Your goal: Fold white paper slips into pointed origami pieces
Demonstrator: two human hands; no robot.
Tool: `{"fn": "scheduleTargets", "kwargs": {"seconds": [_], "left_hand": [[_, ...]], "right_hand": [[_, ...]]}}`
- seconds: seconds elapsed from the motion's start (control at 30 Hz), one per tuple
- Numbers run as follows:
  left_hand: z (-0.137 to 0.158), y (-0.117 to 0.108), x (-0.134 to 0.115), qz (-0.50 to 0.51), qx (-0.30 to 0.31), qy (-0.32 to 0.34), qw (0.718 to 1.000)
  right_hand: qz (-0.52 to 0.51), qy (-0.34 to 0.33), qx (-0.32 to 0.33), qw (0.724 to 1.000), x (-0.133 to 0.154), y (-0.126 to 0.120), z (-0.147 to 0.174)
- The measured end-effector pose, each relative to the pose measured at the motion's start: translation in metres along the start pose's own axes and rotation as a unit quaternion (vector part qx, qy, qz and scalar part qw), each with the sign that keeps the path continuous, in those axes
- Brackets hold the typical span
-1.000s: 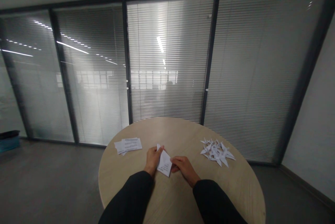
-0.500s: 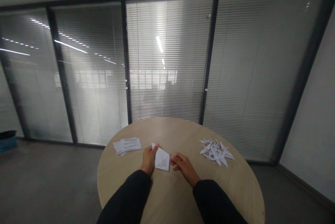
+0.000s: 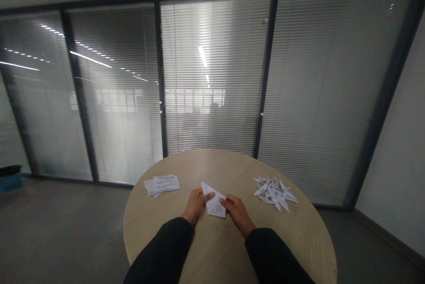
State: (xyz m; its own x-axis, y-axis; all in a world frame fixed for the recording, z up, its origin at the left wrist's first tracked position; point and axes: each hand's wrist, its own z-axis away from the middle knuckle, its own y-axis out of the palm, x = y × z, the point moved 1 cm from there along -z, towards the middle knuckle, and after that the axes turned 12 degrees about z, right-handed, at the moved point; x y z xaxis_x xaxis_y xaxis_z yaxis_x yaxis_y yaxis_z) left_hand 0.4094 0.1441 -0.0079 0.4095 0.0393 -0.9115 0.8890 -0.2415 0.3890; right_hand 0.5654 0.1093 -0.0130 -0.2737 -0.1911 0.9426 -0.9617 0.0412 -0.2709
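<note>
We face a dark-framed glass partition (image 3: 266, 67) with venetian blinds (image 3: 325, 98), light streaks (image 3: 90, 59) across it. Before us stands a round wooden table (image 3: 215, 160) on grey floor (image 3: 83, 226), a pale wall (image 3: 398, 178) right, a blue bin (image 3: 9, 182) far left.

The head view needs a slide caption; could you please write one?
Left hand and right hand hold folded paper between printed sheets and pointed paper shapes.

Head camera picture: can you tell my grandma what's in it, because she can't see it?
A person's left hand and right hand hold a folded paper at a round table. Printed papers lie to the left, a pile of pointy paper shapes to the right.
</note>
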Motion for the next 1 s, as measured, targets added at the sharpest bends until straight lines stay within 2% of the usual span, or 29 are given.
{"fn": "scheduleTargets", "kwargs": {"seconds": [0.23, 0.67, 0.87, 1.0], "left_hand": [[0.0, 0.001, 0.0, -0.008, 0.023, -0.002, 1.0], [0.003, 0.004, -0.007, 0.007, 0.054, -0.026, 0.998], [0.001, 0.002, -0.003, 0.006, 0.046, -0.024, 0.999], [0.004, 0.004, -0.007, 0.044, 0.04, -0.016, 0.998]], "right_hand": [[-0.01, -0.014, -0.002, 1.0, -0.007, 0.001, -0.005], [0.046, -0.032, -0.028, 0.998, -0.01, -0.002, -0.007], [0.009, -0.025, -0.017, 0.999, -0.004, -0.002, -0.003], [-0.019, -0.011, -0.029, 0.999, -0.005, -0.003, -0.004]]}}
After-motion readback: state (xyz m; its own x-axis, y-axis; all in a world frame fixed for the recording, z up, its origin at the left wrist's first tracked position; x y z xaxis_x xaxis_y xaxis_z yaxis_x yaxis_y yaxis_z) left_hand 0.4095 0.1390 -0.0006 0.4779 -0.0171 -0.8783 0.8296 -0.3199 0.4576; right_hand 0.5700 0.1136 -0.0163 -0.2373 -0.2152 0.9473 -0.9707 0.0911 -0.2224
